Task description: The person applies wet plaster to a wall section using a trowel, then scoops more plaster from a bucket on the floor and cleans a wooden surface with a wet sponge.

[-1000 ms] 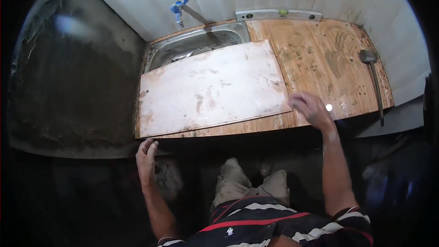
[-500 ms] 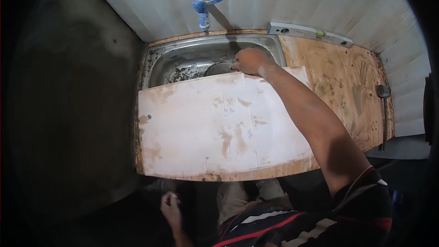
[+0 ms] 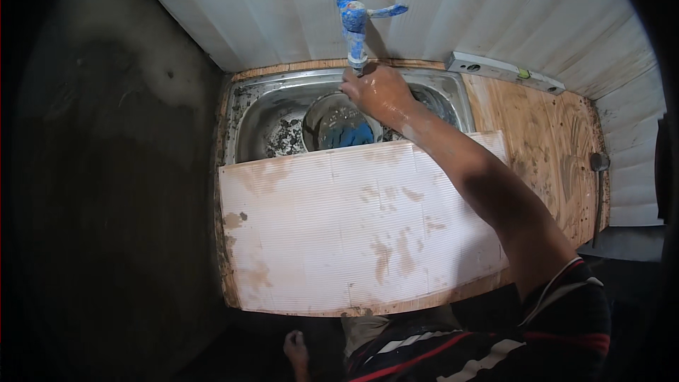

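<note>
Right hand [image 3: 377, 90] curled at tap [image 3: 353, 27], grip hidden.
Board [image 3: 318, 223] leaves sink [image 3: 249, 131] reachable at far side; grip of left hand [image 3: 296, 346] I cannot tell.

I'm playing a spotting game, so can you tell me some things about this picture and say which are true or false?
1. The right hand is at the sink, close to the tap. True.
2. The tap is red all over. False: it is blue with whitish patches.
3. A white board covers part of the sink. True.
4. The left hand is pressing on the board. False: the left hand is off the board, below its near edge.
5. The hammer is inside the sink. False: the hammer is at the right end of the wooden counter.
</note>
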Tool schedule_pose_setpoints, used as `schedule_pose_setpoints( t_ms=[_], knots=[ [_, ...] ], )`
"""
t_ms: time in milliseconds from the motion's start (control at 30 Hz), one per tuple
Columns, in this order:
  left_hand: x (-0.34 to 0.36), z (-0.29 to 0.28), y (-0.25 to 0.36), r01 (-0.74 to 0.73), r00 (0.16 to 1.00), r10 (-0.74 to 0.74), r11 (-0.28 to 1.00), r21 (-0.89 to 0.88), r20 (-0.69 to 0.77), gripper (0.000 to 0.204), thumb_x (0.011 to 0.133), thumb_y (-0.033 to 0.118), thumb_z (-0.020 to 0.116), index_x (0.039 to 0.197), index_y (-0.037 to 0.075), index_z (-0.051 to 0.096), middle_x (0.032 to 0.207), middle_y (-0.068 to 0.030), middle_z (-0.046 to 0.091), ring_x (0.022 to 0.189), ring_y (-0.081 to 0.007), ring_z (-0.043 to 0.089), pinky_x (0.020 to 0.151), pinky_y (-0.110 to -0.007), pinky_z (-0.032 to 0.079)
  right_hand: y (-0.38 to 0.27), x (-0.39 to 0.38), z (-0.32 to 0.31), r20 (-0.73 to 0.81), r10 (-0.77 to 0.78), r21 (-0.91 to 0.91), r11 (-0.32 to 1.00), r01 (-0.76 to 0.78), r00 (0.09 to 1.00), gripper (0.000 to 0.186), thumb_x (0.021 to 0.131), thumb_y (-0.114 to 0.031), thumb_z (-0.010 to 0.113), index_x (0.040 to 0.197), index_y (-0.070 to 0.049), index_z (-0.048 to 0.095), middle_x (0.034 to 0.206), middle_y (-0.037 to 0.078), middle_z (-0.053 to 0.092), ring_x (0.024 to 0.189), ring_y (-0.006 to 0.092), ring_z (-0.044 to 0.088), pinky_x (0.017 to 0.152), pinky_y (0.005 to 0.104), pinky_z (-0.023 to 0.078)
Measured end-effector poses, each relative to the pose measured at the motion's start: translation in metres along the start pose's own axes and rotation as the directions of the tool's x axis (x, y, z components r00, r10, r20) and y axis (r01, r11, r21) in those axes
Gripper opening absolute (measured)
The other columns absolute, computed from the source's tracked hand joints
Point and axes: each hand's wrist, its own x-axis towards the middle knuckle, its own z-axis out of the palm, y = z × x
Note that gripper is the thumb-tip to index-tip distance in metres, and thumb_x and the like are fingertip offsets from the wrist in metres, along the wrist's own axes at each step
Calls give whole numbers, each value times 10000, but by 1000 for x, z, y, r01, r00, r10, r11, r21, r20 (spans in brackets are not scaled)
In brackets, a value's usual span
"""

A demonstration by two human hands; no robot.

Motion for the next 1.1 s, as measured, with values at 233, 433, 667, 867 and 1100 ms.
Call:
schedule_pose_setpoints(
  t_ms=[233,433,667,867,1100],
  knots=[
    [-13,5,-10,143,979,-146,989,35,144,216,877,162,682,995,-18,672,957,-157,700,898,-240,660,837,-364,515,-5,14,46,757,-58,-33,991,127,651,161,839,-96,618,968,-32,690,949,215,683,910,346,671,740,455,534],
    [-30,3,-27,192,959,-199,980,58,199,287,866,188,713,1053,-24,664,1002,-167,702,951,-249,666,876,-357,513,-4,18,92,742,-14,-168,964,206,670,291,798,-134,648,1075,-70,707,1101,188,683,1042,370,656,854,454,537],
    [-43,-16,-54,299,932,-275,952,-71,238,265,889,183,685,1076,-4,671,1040,-121,697,972,-199,647,889,-327,498,-8,20,32,468,-127,-34,986,162,874,242,789,-50,574,1008,-42,677,1053,188,680,972,358,656,836,436,513],
    [-18,-70,155,348,547,31,900,-261,836,402,924,162,644,1281,-13,587,1117,-112,674,1058,-156,604,933,-306,469,-4,-32,-39,59,16,274,961,-32,998,188,815,-114,602,960,3,582,896,177,636,805,314,594,769,409,473],
    [-3,-28,397,253,184,688,657,-710,702,719,965,213,586,1528,1,192,1531,-202,337,1397,-283,371,1104,-416,358,-61,-149,-104,-145,249,436,885,-165,957,141,804,-82,621,914,5,605,776,125,595,658,166,545,653,323,474]
  ],
)
